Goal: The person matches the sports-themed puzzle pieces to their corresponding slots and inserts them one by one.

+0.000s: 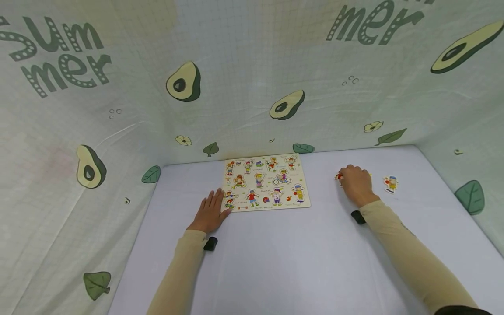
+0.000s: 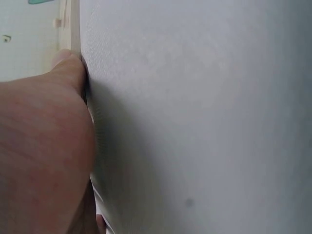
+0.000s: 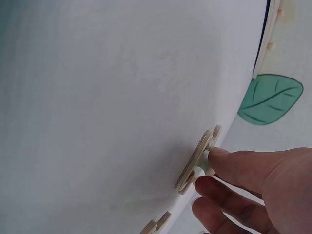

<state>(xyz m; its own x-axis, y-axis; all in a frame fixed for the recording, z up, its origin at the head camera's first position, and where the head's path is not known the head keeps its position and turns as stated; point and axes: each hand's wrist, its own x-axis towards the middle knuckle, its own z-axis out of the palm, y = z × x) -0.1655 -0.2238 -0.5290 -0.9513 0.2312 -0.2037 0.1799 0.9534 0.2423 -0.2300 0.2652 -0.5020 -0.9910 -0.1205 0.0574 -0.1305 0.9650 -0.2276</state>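
Note:
A wooden peg puzzle board (image 1: 267,205) with painted children doing sports lies at the back of the table. My left hand (image 1: 210,213) rests with spread fingers at its left edge; in the left wrist view the thumb (image 2: 70,70) is against the board's edge. Right of the board, my right hand (image 1: 356,183) pinches a flat wooden puzzle piece (image 3: 197,161) between thumb and fingers. Its red-painted end (image 1: 337,176) shows beside the fingers in the head view, while the hand covers the rest. Another puzzle piece, a figure in yellow and blue (image 1: 391,184), lies to the right.
The white table (image 1: 283,262) meets a hanging cloth (image 1: 236,122) printed with avocados and leaves along its back and sides. Near the bottom of the right wrist view, the edge of another wooden piece (image 3: 155,225) shows. Dark wrist cameras (image 1: 210,243) sit under both wrists.

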